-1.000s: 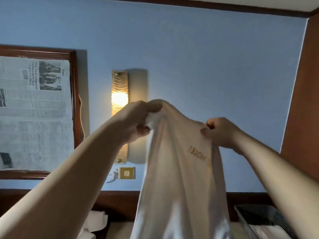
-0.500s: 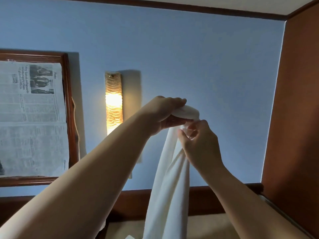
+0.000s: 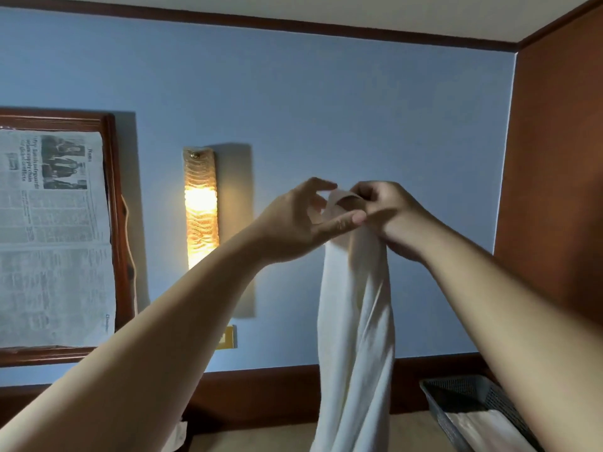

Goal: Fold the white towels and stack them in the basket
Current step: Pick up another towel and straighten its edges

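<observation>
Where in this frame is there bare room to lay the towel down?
A bare tan strip shows between the left arm and the hanging towel, and another between the towel and the basket. The basket already holds white cloth. Both hands crowd the towel's top.

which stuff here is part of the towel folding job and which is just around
Job: white towel hanging from the right hand; left hand at its top edge, thumb and fingers apart; grey basket at lower right, with something white inside.

Just around: lit wall lamp, framed newspaper, wall socket.
</observation>
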